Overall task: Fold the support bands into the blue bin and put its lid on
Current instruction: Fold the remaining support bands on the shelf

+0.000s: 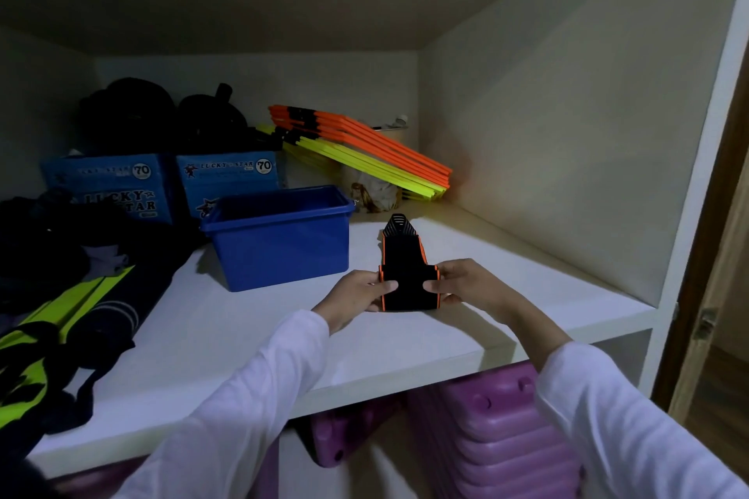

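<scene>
You have one view only, a wide-angle head camera. It looks forward and down into a cupboard, close over the white shelf [251, 340]. Your sleeves enter from the bottom edge. The shelf's back wall lies farthest off; nothing is shared with a second view.

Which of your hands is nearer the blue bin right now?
Left. The left hand grips the support band just right of the blue bin; the right hand holds the band's far side, further from the bin.
</scene>
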